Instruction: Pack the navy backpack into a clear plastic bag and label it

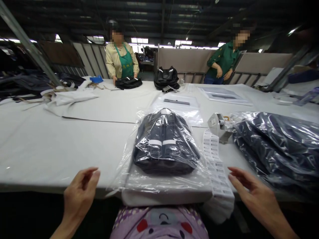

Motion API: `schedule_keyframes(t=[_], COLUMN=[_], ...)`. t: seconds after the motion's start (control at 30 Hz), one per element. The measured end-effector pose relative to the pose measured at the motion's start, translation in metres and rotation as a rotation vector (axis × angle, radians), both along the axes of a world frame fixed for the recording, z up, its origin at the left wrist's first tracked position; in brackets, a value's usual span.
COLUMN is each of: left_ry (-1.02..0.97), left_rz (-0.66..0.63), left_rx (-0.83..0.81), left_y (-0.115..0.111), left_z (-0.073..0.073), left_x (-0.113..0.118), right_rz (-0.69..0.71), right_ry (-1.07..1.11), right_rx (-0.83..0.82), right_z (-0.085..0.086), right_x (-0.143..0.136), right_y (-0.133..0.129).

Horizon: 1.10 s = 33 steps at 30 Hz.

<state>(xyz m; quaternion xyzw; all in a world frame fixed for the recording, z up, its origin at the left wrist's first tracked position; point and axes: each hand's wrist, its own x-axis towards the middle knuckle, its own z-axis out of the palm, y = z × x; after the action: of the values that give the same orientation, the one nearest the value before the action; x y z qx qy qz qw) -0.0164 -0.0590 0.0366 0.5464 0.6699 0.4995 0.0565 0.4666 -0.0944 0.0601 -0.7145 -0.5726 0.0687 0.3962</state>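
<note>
A dark folded garment with white stripes [164, 144] lies inside a clear plastic bag [139, 179] at the near edge of the white table [62, 149]. My left hand [79, 194] hovers open left of the bag's open end, fingers apart and holding nothing. On the other side my right hand [251, 194] is open too, just beside a strip of barcode labels [215, 162] that runs along the bag's right side. Neither hand touches the bag.
A pile of bagged dark garments [276, 146] lies at the right, with a tape dispenser [219, 124] beside it. Two people stand across the table, one with hands on a dark garment [128, 83]. A black bag [166, 78] and flat empty plastic bags [221, 94] lie farther back.
</note>
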Motion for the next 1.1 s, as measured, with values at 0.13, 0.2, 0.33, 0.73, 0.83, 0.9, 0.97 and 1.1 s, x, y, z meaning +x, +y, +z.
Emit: schedule_keyframes(t=[0.13, 0.2, 0.33, 0.73, 0.83, 0.9, 0.97, 1.1], left_ry=[0.521, 0.779, 1.184, 1.186, 1.189, 1.185, 1.184, 1.130], left_rz=[-0.709, -0.979, -1.217, -1.130, -1.154, -1.168, -1.167, -1.112], left_rx=[0.284, 0.322, 0.419, 0.424, 0.361, 0.315, 0.278, 0.205], left_y=[0.062, 0.088, 0.112, 0.094, 0.088, 0.085, 0.082, 0.077], left_z=[0.048, 0.054, 0.029, -0.042, -0.040, -0.041, -0.042, -0.045], left_x=[0.057, 0.087, 0.114, 0.098, 0.105, 0.110, 0.113, 0.116], right_rz=[0.582, 0.772, 0.966, 1.115, 1.150, 1.172, 1.196, 1.187], right_ry=[-0.246, -0.350, -0.566, -0.702, -0.790, -0.840, -0.892, -0.941], right_rx=[0.172, 0.180, 0.076, 0.273, 0.292, 0.312, 0.321, 0.298], right_z=[0.035, 0.036, 0.004, -0.067, -0.058, -0.053, -0.050, -0.049], right_x=[-0.074, -0.099, -0.109, -0.078, -0.079, -0.081, -0.082, -0.084], right_y=[0.039, 0.062, 0.099, 0.122, 0.122, 0.121, 0.119, 0.117])
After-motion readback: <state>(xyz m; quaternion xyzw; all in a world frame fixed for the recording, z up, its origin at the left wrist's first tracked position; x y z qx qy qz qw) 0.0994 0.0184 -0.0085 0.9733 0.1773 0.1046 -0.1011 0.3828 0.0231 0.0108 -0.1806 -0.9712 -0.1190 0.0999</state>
